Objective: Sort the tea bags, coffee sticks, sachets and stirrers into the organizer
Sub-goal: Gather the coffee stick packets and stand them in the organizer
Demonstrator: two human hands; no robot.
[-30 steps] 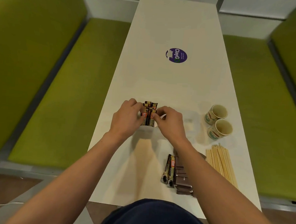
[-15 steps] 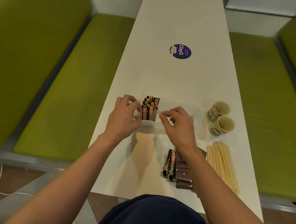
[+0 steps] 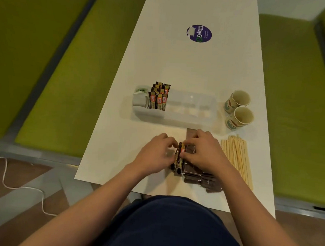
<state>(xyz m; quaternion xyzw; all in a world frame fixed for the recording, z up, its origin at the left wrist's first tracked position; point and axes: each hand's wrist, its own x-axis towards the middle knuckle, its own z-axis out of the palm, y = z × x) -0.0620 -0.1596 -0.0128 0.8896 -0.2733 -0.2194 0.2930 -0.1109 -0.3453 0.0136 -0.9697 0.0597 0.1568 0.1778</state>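
A clear plastic organizer (image 3: 189, 115) stands across the white table (image 3: 196, 67). Its left end holds white tea bags (image 3: 139, 100), and beside them several coffee sticks (image 3: 159, 97) stand upright. Near the table's front edge, my left hand (image 3: 153, 155) and my right hand (image 3: 203, 152) pinch two loose coffee sticks (image 3: 178, 160) from either side. A pile of dark brown sachets (image 3: 202, 178) lies under and behind my right hand. Wooden stirrers (image 3: 237, 157) lie in a bundle to the right.
Two paper cups (image 3: 237, 109) lie on their sides right of the organizer. A purple round sticker (image 3: 199, 33) is on the far part of the table. Green benches (image 3: 69, 74) run along both sides. A white cable (image 3: 9, 177) lies on the floor at left.
Both hands have left the coffee sticks in the organizer and moved back toward me. They now hold the two loose sticks near the table's front edge.
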